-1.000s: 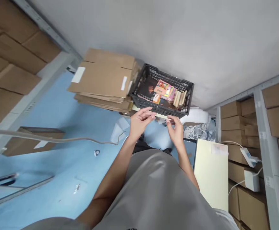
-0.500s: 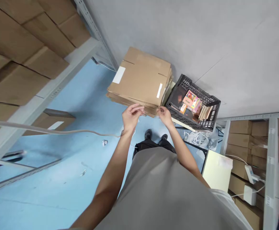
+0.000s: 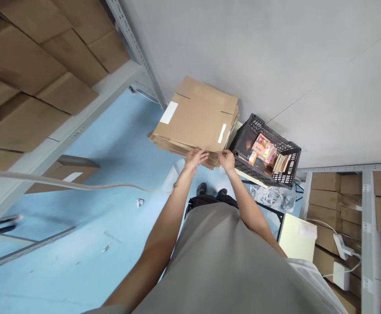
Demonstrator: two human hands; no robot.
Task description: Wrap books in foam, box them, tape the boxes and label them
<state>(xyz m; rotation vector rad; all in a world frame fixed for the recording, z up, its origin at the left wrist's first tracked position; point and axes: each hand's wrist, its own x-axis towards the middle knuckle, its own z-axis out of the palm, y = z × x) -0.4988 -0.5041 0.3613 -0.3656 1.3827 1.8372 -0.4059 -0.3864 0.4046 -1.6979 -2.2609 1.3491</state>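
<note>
Left hand (image 3: 195,158) loosely curled, right hand (image 3: 226,160) bunched, at near edge of cardboard stack (image 3: 199,117) | firm hold unclear | best with even pressure

Just beyond the left grip (image 3: 196,158) and right grip (image 3: 226,160), I see flattened cartons (image 3: 199,124) in plain tan brown, the top one carrying a white label (image 3: 168,113) and a narrower white strip (image 3: 222,133). Right of the grips, my feed shows a black crate (image 3: 259,175) patterned with lattice openings; the packs (image 3: 264,147) inside are printed pink, orange and yellow. Nearer me than the grips are a plain grey shirt (image 3: 216,257) and black trousers (image 3: 210,200); left of them, pale blue floor (image 3: 128,248).
</note>
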